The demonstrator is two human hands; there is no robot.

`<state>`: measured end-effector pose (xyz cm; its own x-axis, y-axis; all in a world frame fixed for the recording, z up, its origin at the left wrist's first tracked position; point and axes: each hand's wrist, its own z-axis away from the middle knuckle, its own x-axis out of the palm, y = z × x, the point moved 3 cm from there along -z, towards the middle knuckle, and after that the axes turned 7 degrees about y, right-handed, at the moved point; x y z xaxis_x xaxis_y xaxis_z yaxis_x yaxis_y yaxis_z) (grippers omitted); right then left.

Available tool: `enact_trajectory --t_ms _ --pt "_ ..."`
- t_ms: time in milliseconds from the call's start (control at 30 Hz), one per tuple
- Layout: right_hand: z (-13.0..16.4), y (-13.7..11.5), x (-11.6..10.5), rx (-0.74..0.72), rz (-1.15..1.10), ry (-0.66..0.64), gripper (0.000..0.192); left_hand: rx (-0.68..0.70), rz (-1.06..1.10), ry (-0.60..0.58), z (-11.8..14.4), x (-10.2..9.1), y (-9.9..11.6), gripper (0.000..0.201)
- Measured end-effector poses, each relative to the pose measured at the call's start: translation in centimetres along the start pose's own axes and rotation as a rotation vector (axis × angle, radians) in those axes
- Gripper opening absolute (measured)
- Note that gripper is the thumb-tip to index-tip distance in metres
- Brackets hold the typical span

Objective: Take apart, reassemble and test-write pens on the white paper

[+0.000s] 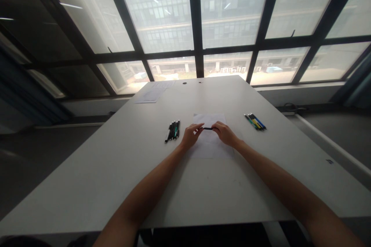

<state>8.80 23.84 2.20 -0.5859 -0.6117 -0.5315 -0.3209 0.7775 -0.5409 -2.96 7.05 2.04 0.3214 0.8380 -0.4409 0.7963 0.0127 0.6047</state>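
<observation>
One black pen [208, 128] held between both hands, lying level, just above the white sheet [213, 139] at table centre. Left hand [191, 136] pinches the pen's left end with thumb and fingertips; right hand [225, 133] pinches its right end the same way. Only the short middle stretch of the barrel shows between the two grips; both ends are covered by fingers. Can't tell whether the cap is on or off.

Sheet lies flat on the white table [121, 170], under and just beyond both hands, its long edge running away from the person.

Two pen groups on the table, well apart from each other, one either side of the sheet:
- left group [172, 130]: black pens plus a green one, roughly five or six, touching side by side, just beside the left hand. Exact count unclear.
- right group [255, 122]: about four, blue, yellow and green barrels, angled, near the sheet's far right corner.

Far end of table: more papers [152, 94] at the left corner and two small dark round spots [184, 83] near the edge. Windows [232, 7] behind.
</observation>
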Motion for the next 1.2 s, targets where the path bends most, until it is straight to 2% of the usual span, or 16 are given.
enact_trajectory --t_ms 133,233,467,833,1200 --pt "0.06 0.12 -0.03 0.003 0.023 0.006 0.013 -0.062 0.012 0.044 -0.01 -0.05 -0.11 0.023" --pt "0.09 0.18 -0.11 0.004 0.039 0.014 0.013 -0.067 0.014 0.042 -0.03 -0.04 -0.07 0.017" --pt "0.12 0.10 -0.13 0.001 0.036 0.006 0.014 -0.073 -0.010 0.044 -0.08 -0.05 -0.29 0.018" --pt "0.02 -0.36 -0.26 -0.005 -0.010 0.004 0.015 -0.001 -0.030 0.046 -0.21 -0.41 0.18 0.013" --pt "0.11 -0.32 0.01 0.009 -0.043 -0.042 0.013 -0.001 -0.023 0.051 -0.15 -0.49 0.40 0.012"
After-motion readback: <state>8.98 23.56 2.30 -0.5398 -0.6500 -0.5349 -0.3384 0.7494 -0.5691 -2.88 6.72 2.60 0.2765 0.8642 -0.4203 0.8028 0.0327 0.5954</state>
